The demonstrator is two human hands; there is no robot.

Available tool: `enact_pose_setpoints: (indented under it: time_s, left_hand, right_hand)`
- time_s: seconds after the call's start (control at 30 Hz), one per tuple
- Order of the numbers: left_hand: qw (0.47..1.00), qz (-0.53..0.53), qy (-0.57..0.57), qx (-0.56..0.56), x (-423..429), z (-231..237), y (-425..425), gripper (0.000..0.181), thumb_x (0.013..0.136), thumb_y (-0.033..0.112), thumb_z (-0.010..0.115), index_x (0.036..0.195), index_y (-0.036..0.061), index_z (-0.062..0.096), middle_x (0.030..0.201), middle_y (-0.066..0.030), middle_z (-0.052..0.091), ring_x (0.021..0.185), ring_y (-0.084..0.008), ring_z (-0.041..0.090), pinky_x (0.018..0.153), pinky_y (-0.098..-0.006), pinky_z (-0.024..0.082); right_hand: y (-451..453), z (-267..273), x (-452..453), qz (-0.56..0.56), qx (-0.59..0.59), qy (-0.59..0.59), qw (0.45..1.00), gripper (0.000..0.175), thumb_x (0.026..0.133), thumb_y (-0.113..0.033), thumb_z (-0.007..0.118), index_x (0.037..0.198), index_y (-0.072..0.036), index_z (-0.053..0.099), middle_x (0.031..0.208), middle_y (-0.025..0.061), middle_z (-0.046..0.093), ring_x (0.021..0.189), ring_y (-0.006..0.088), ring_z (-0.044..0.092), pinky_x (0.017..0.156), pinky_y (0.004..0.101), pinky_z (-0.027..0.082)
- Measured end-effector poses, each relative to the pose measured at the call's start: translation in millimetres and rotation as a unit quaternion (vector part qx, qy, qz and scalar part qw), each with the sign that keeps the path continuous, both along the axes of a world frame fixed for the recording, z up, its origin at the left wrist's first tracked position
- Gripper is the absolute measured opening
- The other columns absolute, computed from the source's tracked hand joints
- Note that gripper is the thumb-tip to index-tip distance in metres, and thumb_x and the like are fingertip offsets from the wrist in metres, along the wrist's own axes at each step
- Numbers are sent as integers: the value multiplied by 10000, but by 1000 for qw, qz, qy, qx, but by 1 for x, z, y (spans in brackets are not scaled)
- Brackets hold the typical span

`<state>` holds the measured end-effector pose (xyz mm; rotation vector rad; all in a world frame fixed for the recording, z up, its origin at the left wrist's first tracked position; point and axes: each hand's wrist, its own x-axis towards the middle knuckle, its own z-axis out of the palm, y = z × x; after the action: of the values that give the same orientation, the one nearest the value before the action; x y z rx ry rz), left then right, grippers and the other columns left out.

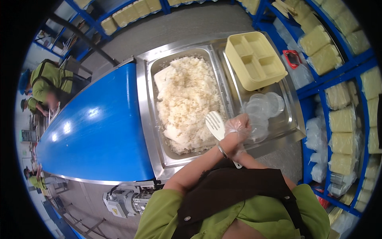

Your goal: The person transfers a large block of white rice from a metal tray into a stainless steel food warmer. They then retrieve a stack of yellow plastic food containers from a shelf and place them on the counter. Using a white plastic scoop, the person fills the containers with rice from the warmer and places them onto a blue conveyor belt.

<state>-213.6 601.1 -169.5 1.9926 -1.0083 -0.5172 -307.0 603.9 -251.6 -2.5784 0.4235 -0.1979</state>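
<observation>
My left hand, in a clear plastic glove, reaches across to the right. Its curled fingers are at the edge of a group of clear round plastic cups; whether they grip one is hidden. Beneath the left wrist, largely covered, is my gloved right hand, around the handle of a white slotted spoon. The spoon's head lies over the near right edge of a heap of cooked rice. That rice fills much of a deep steel pan. Behind the cups stands a pale yellow four-compartment stack of containers.
A blue conveyor belt runs off to the left, with a motor below its near edge. Blue shelving with wrapped yellow containers stands at the right. People in green shirts are at the far left.
</observation>
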Motion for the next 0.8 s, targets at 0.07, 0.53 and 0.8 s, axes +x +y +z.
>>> enact_pose_setpoints:
  time_s: [0.07, 0.53, 0.8]
  left_hand:
    - [989, 80, 113, -46, 5, 13, 16, 121, 789, 168, 509, 724, 67, 523, 688, -96, 583, 630, -246, 586, 592, -359, 473]
    - [763, 417, 455, -192, 124, 28, 264, 441, 849, 121, 393, 1285, 136, 328, 1022, -168, 487, 865, -279, 569, 620, -364, 571]
    - [780, 226, 541, -220, 144, -21, 236, 537, 823, -5, 420, 1277, 195, 214, 1105, -162, 468, 807, -315, 611, 643, -350, 575]
  right_hand:
    - [-23, 11, 16, 55, 397, 110, 910, 340, 852, -260, 460, 1113, -52, 522, 850, 139, 598, 749, 240, 604, 657, 347, 498]
    - [11, 7, 145, -125, 613, 101, 773, 155, 839, -146, 472, 889, -7, 518, 622, 68, 534, 451, 136, 505, 376, 269, 410]
    - [-18, 48, 111, -55, 569, 76, 817, 236, 881, -155, 460, 1105, -100, 510, 629, 53, 533, 475, 118, 514, 398, 265, 429]
